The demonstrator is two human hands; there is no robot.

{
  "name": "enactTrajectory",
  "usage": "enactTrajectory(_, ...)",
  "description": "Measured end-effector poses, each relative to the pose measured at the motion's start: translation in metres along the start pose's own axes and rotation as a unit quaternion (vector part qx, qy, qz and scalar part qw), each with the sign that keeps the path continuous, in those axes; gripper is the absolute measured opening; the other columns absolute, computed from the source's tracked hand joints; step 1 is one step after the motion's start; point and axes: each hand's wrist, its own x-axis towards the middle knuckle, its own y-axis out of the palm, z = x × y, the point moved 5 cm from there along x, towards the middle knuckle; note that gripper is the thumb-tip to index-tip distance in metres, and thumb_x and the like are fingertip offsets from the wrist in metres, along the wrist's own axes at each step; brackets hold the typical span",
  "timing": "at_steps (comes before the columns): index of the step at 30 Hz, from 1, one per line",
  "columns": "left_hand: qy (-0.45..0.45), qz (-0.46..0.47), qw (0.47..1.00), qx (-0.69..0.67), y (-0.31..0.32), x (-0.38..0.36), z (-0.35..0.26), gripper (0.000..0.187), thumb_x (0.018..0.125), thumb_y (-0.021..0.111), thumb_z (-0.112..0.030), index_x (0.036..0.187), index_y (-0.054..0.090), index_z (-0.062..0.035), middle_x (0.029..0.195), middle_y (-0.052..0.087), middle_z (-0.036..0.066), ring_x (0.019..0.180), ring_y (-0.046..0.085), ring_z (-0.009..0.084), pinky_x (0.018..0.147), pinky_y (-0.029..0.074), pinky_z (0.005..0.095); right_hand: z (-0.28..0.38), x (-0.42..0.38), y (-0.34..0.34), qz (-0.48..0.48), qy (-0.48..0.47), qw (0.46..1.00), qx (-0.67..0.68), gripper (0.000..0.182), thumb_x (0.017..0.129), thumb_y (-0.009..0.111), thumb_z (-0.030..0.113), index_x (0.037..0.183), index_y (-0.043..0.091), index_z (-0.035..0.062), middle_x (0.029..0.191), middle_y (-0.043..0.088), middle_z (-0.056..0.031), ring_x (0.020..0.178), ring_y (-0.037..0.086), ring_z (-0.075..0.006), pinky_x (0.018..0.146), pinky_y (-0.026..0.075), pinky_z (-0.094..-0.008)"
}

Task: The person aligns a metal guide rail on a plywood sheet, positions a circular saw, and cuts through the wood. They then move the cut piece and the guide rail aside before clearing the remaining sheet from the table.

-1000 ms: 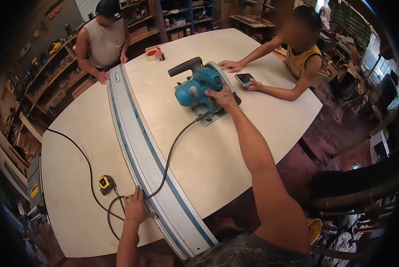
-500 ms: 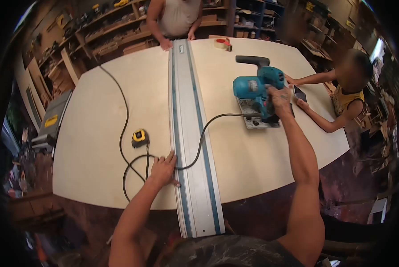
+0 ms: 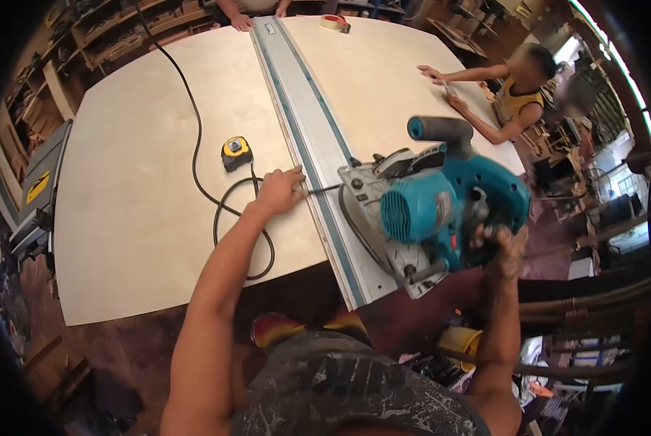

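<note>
My right hand (image 3: pixel 505 251) grips the rear handle of a teal circular saw (image 3: pixel 420 207). The saw is tilted, its metal base plate turned toward the left, and it overlaps the near part of a long guide rail (image 3: pixel 300 102) in this view. Beside the rail's left edge, my left hand (image 3: pixel 278 192) rests on a large pale plywood sheet (image 3: pixel 144 138), fingers stretched to the rail. The black power cord (image 3: pixel 196 145) loops on the sheet beside that hand. A yellow and black tape measure (image 3: pixel 236 153) lies just beyond my left hand.
A roll of tape (image 3: pixel 334 23) sits at the sheet's far edge. Another person's hands (image 3: pixel 242 22) are at the rail's far end. A person in a yellow top (image 3: pixel 521 98) leans on the sheet at right. Shelves (image 3: pixel 115 36) line the back; a yellow bucket (image 3: pixel 460 341) stands below right.
My right hand has brought the saw from the sheet's right side nearer to me and over the rail, tilting it. The view has shifted downward. My left hand stays by the rail.
</note>
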Motion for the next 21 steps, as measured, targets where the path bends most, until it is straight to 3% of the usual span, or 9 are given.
enactTrajectory(1, 0.003, 0.009, 1.0, -0.023, -0.005, -0.002, 0.004, 0.046, 0.089, 0.072, -0.038, 0.12, 0.072, -0.0038, 0.139, 0.062, 0.016, 0.113, 0.063, 0.0386, 0.102, 0.048, 0.0495, 0.006, -0.019, 0.009, -0.021, 0.003, 0.999, -0.029, 0.035, 0.079, 0.069, 0.025, 0.095, 0.062, -0.005, 0.067, 0.058, -0.0094, 0.056, 0.055, -0.0169, 0.054, 0.05, -0.0301)
enactTrajectory(2, 0.004, 0.018, 0.999, -0.046, -0.007, -0.006, 0.009, 0.04, 0.09, 0.071, -0.037, 0.112, 0.076, -0.0037, 0.13, 0.069, 0.017, 0.109, 0.065, 0.0381, 0.099, 0.05, 0.049, 0.009, -0.038, 0.014, -0.053, 0.018, 0.998, -0.035, 0.042, 0.078, 0.07, 0.022, 0.106, 0.059, -0.0067, 0.066, 0.059, -0.0097, 0.056, 0.056, -0.0177, 0.054, 0.051, -0.0318)
enactTrajectory(3, 0.034, -0.034, 0.997, -0.061, -0.006, -0.016, 0.014, 0.034, 0.091, 0.069, -0.035, 0.083, 0.078, -0.003, 0.091, 0.075, 0.018, 0.09, 0.068, 0.0381, 0.086, 0.055, 0.0478, 0.009, -0.055, 0.019, -0.046, 0.017, 0.998, -0.029, 0.045, 0.077, 0.07, 0.02, 0.11, 0.058, -0.008, 0.068, 0.06, -0.0105, 0.056, 0.057, -0.018, 0.054, 0.052, -0.0322)
enactTrajectory(6, -0.008, 0.043, 0.999, -0.002, -0.017, -0.065, 0.03, 0.037, 0.089, 0.071, -0.035, 0.074, 0.073, -0.0016, 0.076, 0.071, 0.019, 0.081, 0.066, 0.0405, 0.077, 0.052, 0.0522, -0.004, -0.094, 0.027, -0.038, 0.008, 0.999, 0.012, 0.055, 0.077, 0.073, 0.016, 0.12, 0.055, -0.0114, 0.074, 0.064, -0.0132, 0.057, 0.059, -0.0192, 0.055, 0.053, -0.0329)
enactTrajectory(8, 0.008, 0.013, 0.999, 0.038, -0.026, -0.102, 0.058, 0.04, 0.088, 0.071, -0.037, 0.066, 0.069, -0.0034, 0.07, 0.067, 0.019, 0.073, 0.064, 0.0398, 0.071, 0.051, 0.0536, -0.007, -0.111, 0.032, -0.085, 0.0, 0.996, 0.008, 0.058, 0.077, 0.076, 0.016, 0.123, 0.055, -0.0121, 0.075, 0.065, -0.0133, 0.057, 0.059, -0.0195, 0.055, 0.053, -0.0326)
enactTrajectory(10, -0.012, -0.01, 0.994, 0.11, -0.053, -0.136, 0.074, 0.042, 0.086, 0.073, -0.038, 0.061, 0.068, -0.0044, 0.068, 0.067, 0.017, 0.069, 0.066, 0.0369, 0.07, 0.05, 0.0499, -0.019, -0.118, 0.029, -0.051, 0.006, 0.999, -0.013, 0.06, 0.075, 0.081, 0.019, 0.122, 0.057, -0.0108, 0.076, 0.066, -0.0119, 0.06, 0.062, -0.0185, 0.056, 0.052, -0.031)
enactTrajectory(15, -0.084, 0.0, 0.984, 0.157, -0.072, -0.163, 0.106, 0.032, 0.085, 0.073, -0.034, 0.069, 0.069, -0.0061, 0.071, 0.068, 0.014, 0.071, 0.065, 0.0333, 0.085, 0.044, 0.0461, -0.028, -0.112, 0.046, -0.033, 0.021, 0.999, -0.009, 0.051, 0.077, 0.085, 0.024, 0.112, 0.065, -0.0062, 0.078, 0.068, -0.0065, 0.066, 0.064, -0.0144, 0.063, 0.053, -0.028)
enactTrajectory(18, -0.082, -0.085, 0.983, 0.137, -0.074, -0.172, 0.093, 0.025, 0.085, 0.072, -0.031, 0.079, 0.071, -0.0067, 0.079, 0.069, 0.013, 0.08, 0.066, 0.0313, 0.086, 0.044, 0.0465, -0.048, -0.115, 0.034, -0.036, 0.023, 0.998, -0.038, 0.051, 0.079, 0.084, 0.028, 0.112, 0.065, -0.006, 0.076, 0.067, -0.0049, 0.065, 0.063, -0.0134, 0.062, 0.052, -0.0276)
enactTrajectory(21, -0.056, -0.103, 0.987, 0.106, -0.062, -0.18, 0.074, 0.03, 0.085, 0.074, -0.028, 0.106, 0.07, -0.0061, 0.102, 0.069, 0.013, 0.1, 0.064, 0.0316, 0.09, 0.044, 0.0477, -0.047, -0.115, 0.038, -0.025, -0.008, 0.999, -0.043, 0.049, 0.081, 0.083, 0.03, 0.11, 0.065, -0.005, 0.076, 0.067, -0.0044, 0.065, 0.063, -0.013, 0.061, 0.051, -0.0271)
